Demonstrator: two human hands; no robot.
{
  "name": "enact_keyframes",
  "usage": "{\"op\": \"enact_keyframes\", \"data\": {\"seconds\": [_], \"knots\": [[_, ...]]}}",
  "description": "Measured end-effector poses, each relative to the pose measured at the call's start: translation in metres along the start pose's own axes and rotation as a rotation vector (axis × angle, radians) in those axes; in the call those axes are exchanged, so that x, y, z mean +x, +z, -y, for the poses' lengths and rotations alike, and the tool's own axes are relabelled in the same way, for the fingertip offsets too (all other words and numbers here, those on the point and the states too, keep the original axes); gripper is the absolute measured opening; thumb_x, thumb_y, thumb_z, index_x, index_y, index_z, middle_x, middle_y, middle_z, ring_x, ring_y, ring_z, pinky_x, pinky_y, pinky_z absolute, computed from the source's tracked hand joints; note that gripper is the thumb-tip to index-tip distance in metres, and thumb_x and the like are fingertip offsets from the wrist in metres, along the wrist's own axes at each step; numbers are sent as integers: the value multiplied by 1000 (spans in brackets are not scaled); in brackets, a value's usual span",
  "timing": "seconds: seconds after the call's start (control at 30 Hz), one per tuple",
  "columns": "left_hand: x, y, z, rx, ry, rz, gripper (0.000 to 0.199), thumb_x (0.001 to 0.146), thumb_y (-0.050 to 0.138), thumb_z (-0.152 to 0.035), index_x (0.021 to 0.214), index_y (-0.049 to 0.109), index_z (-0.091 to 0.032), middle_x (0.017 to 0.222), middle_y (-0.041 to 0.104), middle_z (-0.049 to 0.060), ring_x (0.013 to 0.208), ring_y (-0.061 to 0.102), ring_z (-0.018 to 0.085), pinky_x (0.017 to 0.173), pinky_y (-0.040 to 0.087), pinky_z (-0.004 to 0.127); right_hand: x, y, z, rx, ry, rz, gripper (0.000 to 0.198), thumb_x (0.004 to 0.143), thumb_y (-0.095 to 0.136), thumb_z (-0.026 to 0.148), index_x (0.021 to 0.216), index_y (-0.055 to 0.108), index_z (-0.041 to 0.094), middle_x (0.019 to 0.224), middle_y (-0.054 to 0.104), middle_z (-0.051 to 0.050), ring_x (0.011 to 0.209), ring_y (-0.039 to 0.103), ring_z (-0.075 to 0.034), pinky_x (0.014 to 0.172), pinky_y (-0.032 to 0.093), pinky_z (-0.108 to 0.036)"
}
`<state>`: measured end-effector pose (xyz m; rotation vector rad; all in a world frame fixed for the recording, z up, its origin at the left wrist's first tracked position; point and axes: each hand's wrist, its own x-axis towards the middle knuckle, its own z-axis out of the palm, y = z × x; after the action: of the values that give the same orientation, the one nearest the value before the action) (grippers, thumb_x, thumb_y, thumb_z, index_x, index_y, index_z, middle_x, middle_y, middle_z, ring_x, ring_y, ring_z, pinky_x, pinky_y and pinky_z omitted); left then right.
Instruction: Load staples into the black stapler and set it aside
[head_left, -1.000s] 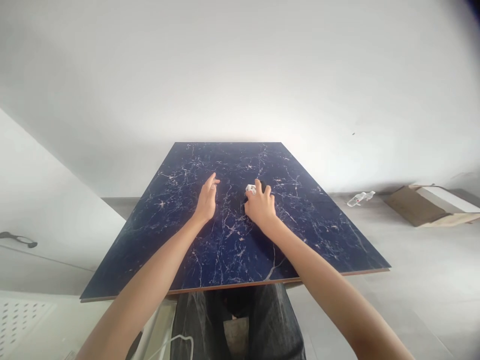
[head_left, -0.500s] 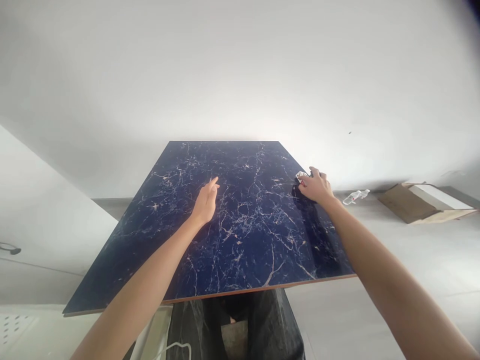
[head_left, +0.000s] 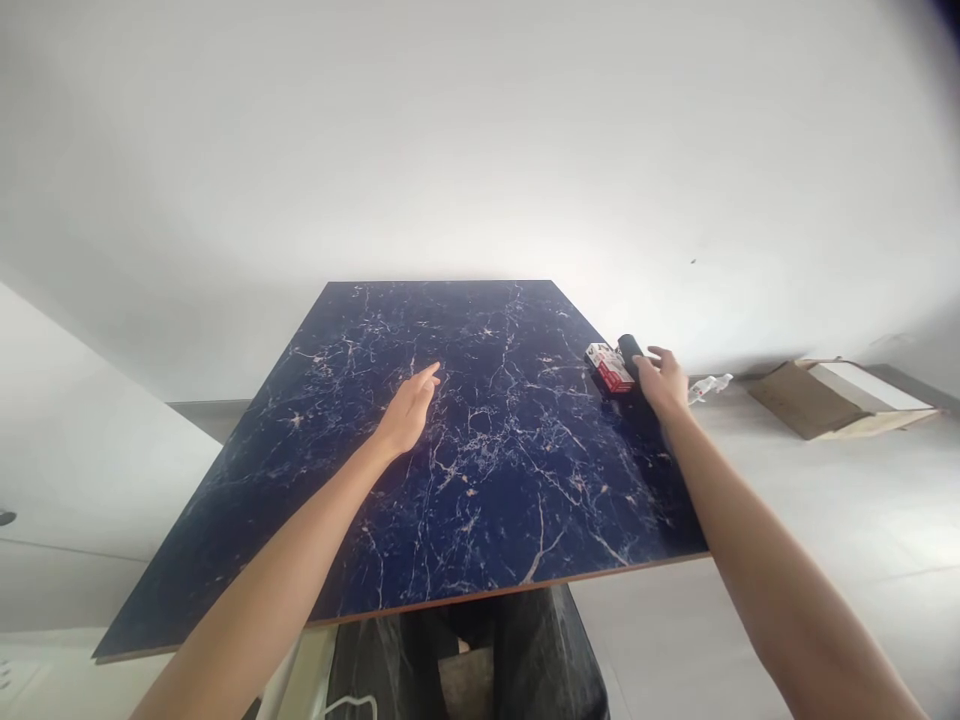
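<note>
My left hand (head_left: pixel 409 408) rests over the middle of the blue marble-patterned tabletop (head_left: pixel 480 500), fingers stretched out and holding nothing. At the right edge of the table, my right hand (head_left: pixel 663 380) is open, its thumb touching or very near a black cylindrical object (head_left: pixel 630 352); the other fingers extend away from it. Just left of that object lies a small red and white box (head_left: pixel 610 368), with nothing gripping it. Part of the black object is hidden behind my thumb.
On the floor to the right are an open cardboard box (head_left: pixel 814 402) and a clear plastic bottle (head_left: pixel 709 388). A pale wall (head_left: pixel 480 140) stands behind the table. A white cable (head_left: pixel 356 703) runs below the front edge, near my legs.
My right hand has moved right, off the red and white box, uncovering it and the black cylinder. My left hand stays nearly in place. The view has shifted slightly.
</note>
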<state>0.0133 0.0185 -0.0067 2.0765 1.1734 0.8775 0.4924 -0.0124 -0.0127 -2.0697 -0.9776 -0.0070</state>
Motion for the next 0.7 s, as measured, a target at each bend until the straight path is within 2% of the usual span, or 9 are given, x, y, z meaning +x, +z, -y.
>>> {"op": "enact_keyframes", "data": {"seconds": [0.07,0.23,0.33,0.4,0.47,0.57,0.7], "knots": [[0,0,-1,8,-2,9,65,106,15,-61,158,37,-28,147,57,7,137,51,26,119,35,46,-1,4,-3,0,33,41,57,84,59,51,134,63,24,122,71,-12,110,65,-31,99,48,-47],[2,-1,-5,46,0,27,66,106,20,-62,159,36,-26,149,57,9,140,48,28,119,33,49,-9,5,-3,5,0,23,59,81,62,53,133,63,26,126,70,-10,111,65,-31,99,47,-45],[3,-1,-5,64,10,43,65,105,25,-61,158,38,-24,146,58,10,137,50,30,117,36,50,-14,1,-3,-3,-85,72,76,78,64,59,145,52,24,137,62,-13,114,63,-31,99,48,-45],[5,0,-3,64,13,43,63,105,30,-59,157,39,-24,144,59,10,134,52,29,115,38,50,-18,-1,-2,-62,-165,117,93,73,68,62,153,42,22,145,54,-17,119,60,-34,98,48,-46],[5,1,0,59,10,41,62,104,34,-59,157,40,-26,144,59,10,131,54,29,114,39,49,-22,-1,-1,-141,-227,151,100,71,71,61,157,36,21,148,48,-19,124,56,-37,99,47,-47],[6,3,3,64,-3,53,61,104,37,-59,157,39,-28,145,57,10,131,54,28,112,41,48,-23,1,0,-200,-260,153,98,72,70,58,156,36,21,147,47,-19,126,54,-39,101,45,-49],[4,3,3,103,12,73,61,104,36,-60,157,39,-31,146,57,9,135,50,29,113,40,49,-20,2,-5,-170,-284,152,96,72,71,59,154,39,22,144,48,-17,124,55,-37,102,45,-50]]}}
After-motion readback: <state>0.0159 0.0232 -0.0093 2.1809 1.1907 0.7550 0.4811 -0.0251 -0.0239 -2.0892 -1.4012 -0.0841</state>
